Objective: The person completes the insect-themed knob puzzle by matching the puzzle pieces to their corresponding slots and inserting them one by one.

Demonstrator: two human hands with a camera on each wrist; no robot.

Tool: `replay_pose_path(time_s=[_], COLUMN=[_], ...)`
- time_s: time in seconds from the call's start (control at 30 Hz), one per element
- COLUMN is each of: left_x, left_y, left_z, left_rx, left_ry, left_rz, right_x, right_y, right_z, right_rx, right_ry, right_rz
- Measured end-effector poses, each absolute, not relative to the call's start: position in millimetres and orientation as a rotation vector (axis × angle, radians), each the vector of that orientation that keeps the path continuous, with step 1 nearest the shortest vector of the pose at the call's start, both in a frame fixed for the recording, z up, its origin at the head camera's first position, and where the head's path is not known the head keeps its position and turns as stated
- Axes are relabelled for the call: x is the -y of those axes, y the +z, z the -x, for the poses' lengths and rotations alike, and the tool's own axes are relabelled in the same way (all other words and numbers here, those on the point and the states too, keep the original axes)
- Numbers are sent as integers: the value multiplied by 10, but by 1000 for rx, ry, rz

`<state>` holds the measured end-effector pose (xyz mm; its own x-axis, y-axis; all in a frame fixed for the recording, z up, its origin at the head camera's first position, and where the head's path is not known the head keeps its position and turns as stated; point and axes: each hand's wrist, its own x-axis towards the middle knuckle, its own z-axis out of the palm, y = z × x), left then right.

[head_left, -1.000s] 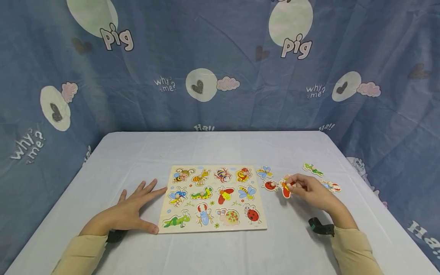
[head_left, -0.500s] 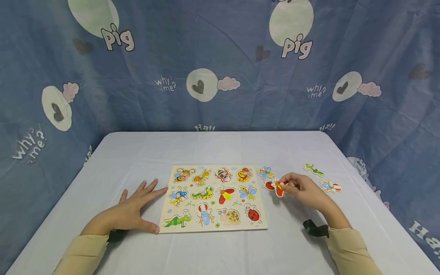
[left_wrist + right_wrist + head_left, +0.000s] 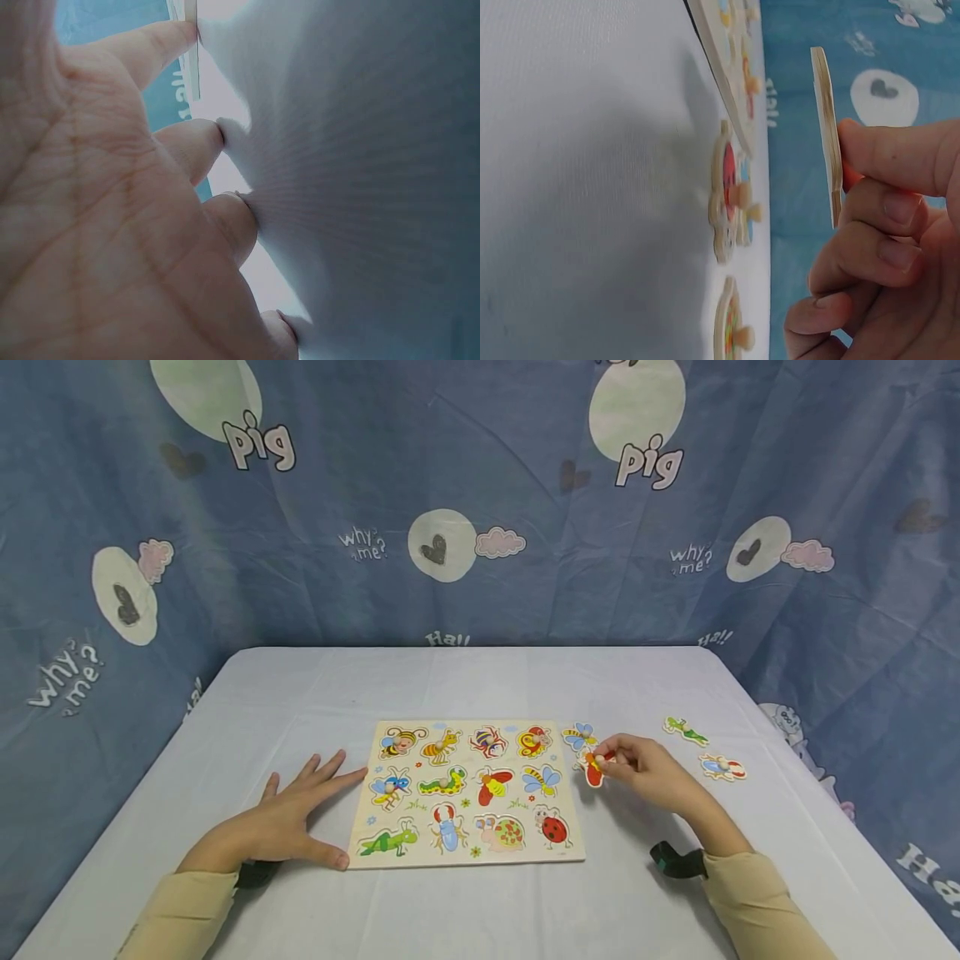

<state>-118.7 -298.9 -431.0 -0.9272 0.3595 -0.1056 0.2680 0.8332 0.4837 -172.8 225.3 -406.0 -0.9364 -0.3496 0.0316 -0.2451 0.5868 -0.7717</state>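
Observation:
My right hand pinches a thin wooden puzzle piece with a red-winged insect, raised off the table just right of the puzzle board. Edge-on in the right wrist view, the piece stands clear of the table. Beneath it lies a ladybug piece with a peg knob, mostly hidden in the head view. A blue-winged insect piece sits just behind. Spread flat, my left hand has its thumb and index fingertips at the board's left edge; its other fingertips touch the white cloth.
Toward the right side lie a green grasshopper piece and a blue beetle piece. The board carries rows of printed insects, several with knobbed pieces. A blue printed curtain hangs behind the white table.
My right hand has moved left with the red-winged piece, from beside the ladybug piece to over it, closer to the board. My left hand keeps its place.

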Motion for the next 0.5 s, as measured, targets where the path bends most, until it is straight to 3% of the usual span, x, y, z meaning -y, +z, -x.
replay_pose_path(time_s=[0.5], left_x=[2986], left_y=[-4301], left_z=[1186], left_rx=[-2809], left_ry=[716], left_rz=[-486], right_x=[-1977], right_y=[-4072], right_z=[1807], right_rx=[-2709], right_ry=[-1200], right_rz=[560])
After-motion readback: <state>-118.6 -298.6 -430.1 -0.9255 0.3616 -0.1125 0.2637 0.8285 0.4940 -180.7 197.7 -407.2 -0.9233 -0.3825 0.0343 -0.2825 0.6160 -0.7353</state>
